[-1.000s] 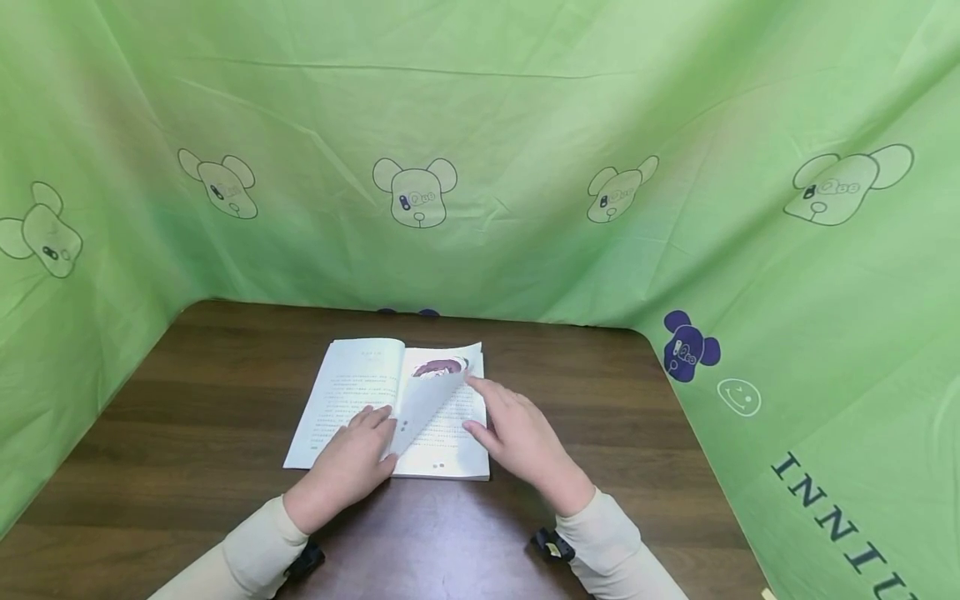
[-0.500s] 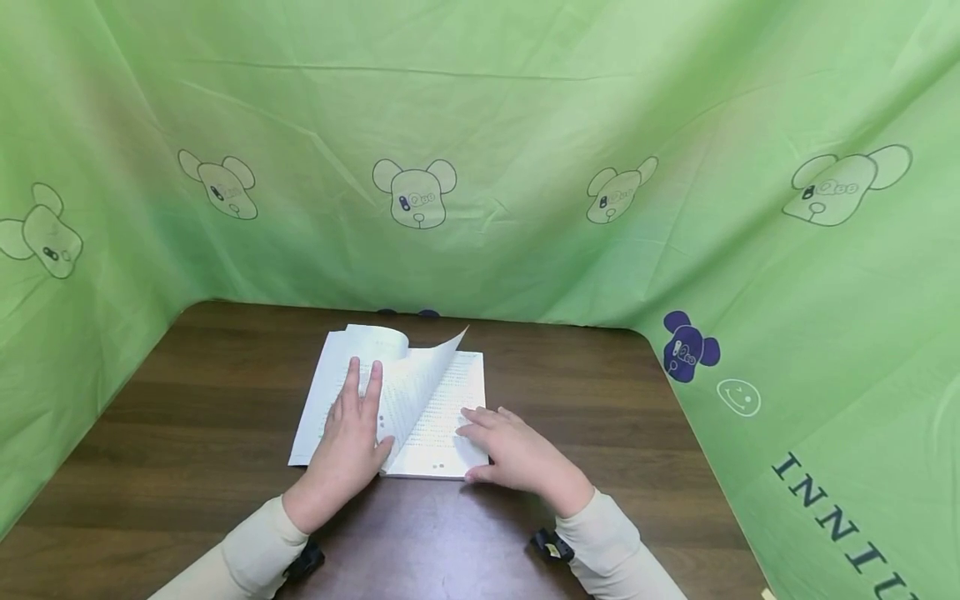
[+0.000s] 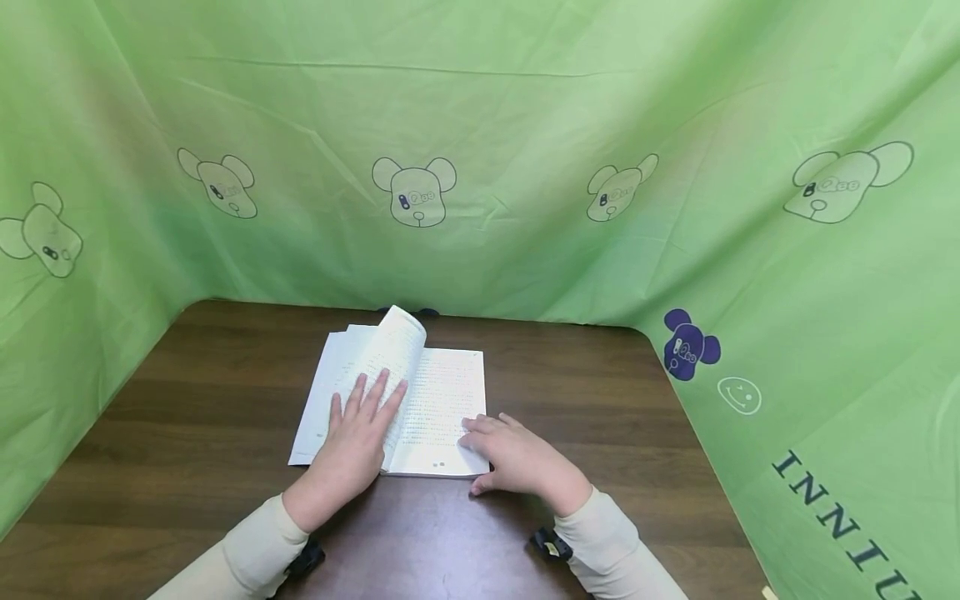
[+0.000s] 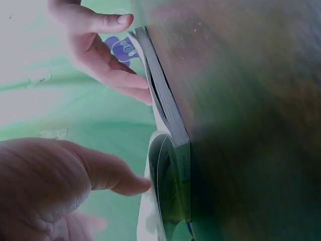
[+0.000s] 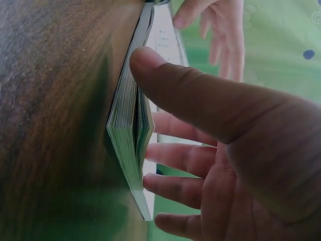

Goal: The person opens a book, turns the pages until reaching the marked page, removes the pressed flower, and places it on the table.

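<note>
An open book (image 3: 446, 392) with printed pages lies flat on the brown table (image 3: 187, 433). My left hand (image 3: 360, 425) lies on its left half with straight, spread fingers, pressing down a turned leaf whose top still curls up near the spine (image 3: 401, 329). My right hand (image 3: 513, 454) rests on the book's lower right corner, fingers relaxed on the right page. The left wrist view shows the page block (image 4: 168, 108) edge-on, with my left thumb (image 4: 105, 175) beside it. In the right wrist view my right hand's fingers (image 5: 175, 155) lie spread on the page and the thumb (image 5: 200, 95) reaches to the book's edge (image 5: 130, 130).
A green cloth (image 3: 480, 125) printed with bear figures hangs round the table on the left, back and right. Bare wood shows on both sides of the book and in front of it. Black wrist straps (image 3: 551, 543) sit on both cream sleeves.
The leaf that stood lifted has swung over to the left side. My left hand slid up onto it and flattened it. My right hand drew back to the lower right corner.
</note>
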`<action>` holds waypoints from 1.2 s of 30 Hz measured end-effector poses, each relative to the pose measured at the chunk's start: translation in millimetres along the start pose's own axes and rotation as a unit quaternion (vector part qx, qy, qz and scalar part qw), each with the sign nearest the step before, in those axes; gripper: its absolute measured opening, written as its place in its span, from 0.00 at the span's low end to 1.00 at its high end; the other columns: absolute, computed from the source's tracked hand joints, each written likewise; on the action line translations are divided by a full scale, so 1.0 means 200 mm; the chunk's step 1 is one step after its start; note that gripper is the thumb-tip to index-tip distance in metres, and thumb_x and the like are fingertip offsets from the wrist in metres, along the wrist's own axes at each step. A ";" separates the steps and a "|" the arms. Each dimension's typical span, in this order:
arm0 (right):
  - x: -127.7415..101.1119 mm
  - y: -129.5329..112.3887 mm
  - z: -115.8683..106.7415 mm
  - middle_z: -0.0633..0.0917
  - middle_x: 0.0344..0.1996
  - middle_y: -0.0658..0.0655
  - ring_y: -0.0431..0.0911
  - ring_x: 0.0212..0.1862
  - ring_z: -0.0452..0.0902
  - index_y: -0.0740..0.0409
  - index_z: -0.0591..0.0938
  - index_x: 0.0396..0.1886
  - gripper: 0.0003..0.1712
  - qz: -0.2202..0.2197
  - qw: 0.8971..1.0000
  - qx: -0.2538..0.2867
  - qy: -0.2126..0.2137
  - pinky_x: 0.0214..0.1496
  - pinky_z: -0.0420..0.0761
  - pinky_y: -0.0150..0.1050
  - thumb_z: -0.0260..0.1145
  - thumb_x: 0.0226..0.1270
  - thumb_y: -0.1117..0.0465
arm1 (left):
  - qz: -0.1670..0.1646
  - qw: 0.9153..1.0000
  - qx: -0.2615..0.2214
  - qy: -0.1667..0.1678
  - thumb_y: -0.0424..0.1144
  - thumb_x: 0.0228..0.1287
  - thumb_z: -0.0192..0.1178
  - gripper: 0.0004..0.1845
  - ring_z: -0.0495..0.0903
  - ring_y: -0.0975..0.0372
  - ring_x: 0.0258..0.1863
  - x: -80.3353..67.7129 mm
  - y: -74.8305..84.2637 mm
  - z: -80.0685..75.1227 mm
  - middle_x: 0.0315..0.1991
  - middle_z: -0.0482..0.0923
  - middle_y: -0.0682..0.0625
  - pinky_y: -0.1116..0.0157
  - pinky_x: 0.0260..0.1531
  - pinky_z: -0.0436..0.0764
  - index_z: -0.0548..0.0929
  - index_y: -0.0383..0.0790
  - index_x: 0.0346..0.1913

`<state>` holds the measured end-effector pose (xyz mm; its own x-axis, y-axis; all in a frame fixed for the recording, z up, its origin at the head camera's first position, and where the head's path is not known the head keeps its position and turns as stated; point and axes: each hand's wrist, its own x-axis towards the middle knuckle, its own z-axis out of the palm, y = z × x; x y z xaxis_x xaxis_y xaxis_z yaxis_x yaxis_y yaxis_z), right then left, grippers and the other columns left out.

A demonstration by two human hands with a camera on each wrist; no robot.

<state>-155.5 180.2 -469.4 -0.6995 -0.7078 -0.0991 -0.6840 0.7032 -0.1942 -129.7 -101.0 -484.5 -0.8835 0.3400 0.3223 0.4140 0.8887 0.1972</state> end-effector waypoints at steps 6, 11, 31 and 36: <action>0.00 0.00 0.00 0.76 0.71 0.59 0.55 0.73 0.70 0.52 0.83 0.61 0.34 0.001 1.000 -0.008 0.001 0.74 0.64 0.63 0.79 0.56 0.46 | 0.043 0.995 -0.010 -0.085 0.16 0.63 0.53 0.41 0.64 0.41 0.75 -0.01 0.01 -0.01 0.77 0.65 0.45 0.30 0.64 0.66 0.66 0.47 0.78; 0.01 0.00 0.00 0.76 0.71 0.59 0.55 0.73 0.70 0.53 0.82 0.62 0.33 -0.001 1.000 -0.011 0.002 0.73 0.65 0.64 0.78 0.58 0.47 | 0.026 0.992 -0.018 -0.119 0.17 0.63 0.55 0.35 0.67 0.40 0.73 -0.01 0.01 -0.02 0.73 0.71 0.44 0.31 0.61 0.70 0.75 0.44 0.72; 0.01 0.01 0.00 0.78 0.69 0.57 0.53 0.72 0.71 0.53 0.85 0.56 0.26 -0.007 1.000 -0.015 0.008 0.70 0.68 0.65 0.76 0.60 0.49 | -0.067 0.990 -0.009 -0.127 0.32 0.70 0.58 0.18 0.72 0.38 0.68 -0.01 0.01 -0.04 0.68 0.76 0.40 0.31 0.50 0.77 0.83 0.36 0.61; 0.01 0.01 0.00 0.80 0.67 0.57 0.53 0.71 0.73 0.52 0.86 0.52 0.19 -0.019 0.999 -0.022 0.017 0.69 0.70 0.66 0.73 0.65 0.50 | -0.072 0.989 -0.018 -0.125 0.34 0.69 0.61 0.18 0.71 0.37 0.68 -0.01 0.01 -0.04 0.68 0.76 0.39 0.30 0.50 0.76 0.83 0.35 0.60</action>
<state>-157.5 180.1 -469.3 -0.6787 -0.7321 -0.0591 -0.7183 0.6784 -0.1545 -125.6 -102.0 -476.9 -0.9585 0.2807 0.0506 0.2840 0.9233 0.2586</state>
